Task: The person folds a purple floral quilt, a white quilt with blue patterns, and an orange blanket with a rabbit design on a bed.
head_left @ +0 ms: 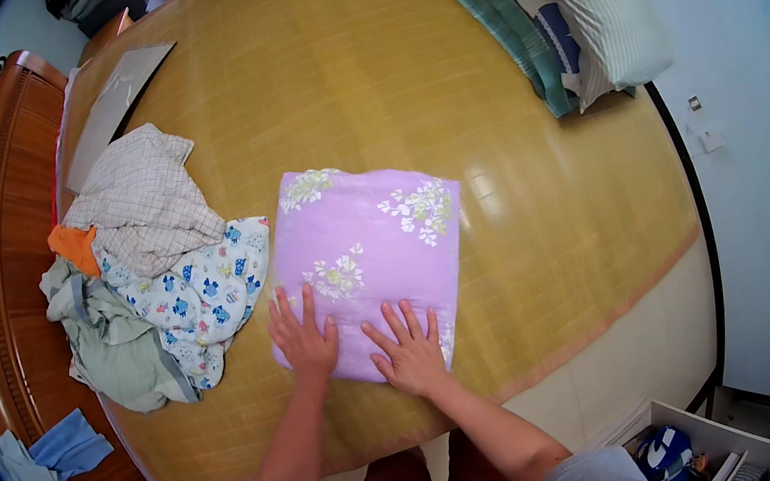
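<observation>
Left hand [306, 343] and right hand [412, 350] flat on folded purple cloth [365, 222], near front edge of bed [561, 235]; each grip spread, clasping nothing. Uneven pressing could skew layers.

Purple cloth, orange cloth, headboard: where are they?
Purple cloth [371, 238], head view: middle of its top.
Orange cloth [75, 248], head view: its visible middle.
Headboard [21, 282], head view: its panelled face.

Purple floral cloth [370, 218], folded squarish, flat on yellowish mat [571, 234].
</observation>
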Motion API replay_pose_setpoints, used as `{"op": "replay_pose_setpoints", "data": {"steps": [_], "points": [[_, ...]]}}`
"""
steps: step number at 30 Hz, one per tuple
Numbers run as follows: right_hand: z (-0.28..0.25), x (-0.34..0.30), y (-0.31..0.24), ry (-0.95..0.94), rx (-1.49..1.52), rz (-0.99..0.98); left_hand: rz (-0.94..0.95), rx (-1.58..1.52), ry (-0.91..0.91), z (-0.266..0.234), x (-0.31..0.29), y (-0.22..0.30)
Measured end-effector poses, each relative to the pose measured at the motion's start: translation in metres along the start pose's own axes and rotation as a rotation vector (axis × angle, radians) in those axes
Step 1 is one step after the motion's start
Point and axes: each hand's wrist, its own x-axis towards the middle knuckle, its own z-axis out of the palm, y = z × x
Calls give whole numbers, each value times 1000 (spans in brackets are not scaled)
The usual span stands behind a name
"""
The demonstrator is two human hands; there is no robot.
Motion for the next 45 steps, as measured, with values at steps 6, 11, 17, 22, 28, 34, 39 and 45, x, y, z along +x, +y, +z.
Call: {"op": "replay_pose_setpoints", "data": {"steps": [6, 11, 17, 22, 28, 34, 39, 45], "points": [[-23, -16, -2, -18, 72, -19, 41, -223, -73, -21, 0, -26], [-16, -65, 2, 108, 270, 177, -15, -516, -164, -17, -29, -77], [2, -91, 17, 154, 824, 589, -239, -813, -128, -1, -43, -76], [22, -82, 59, 214, 1531, 867, -80, -660, -224, -10, -35, -65], [-25, -65, 137, 418, 1434, 776, -198, -678, -320, -4, -24, 28], [-58, -42, 190, 553, 1228, 685, -253, -640, -231, 26, -4, 116], [-74, -17, 165, 618, 1479, 958, -285, -617, -189, 42, 26, 160], [-82, 32, 121, 274, 1924, 942, -254, -680, -187, 54, 56, 189]]}}
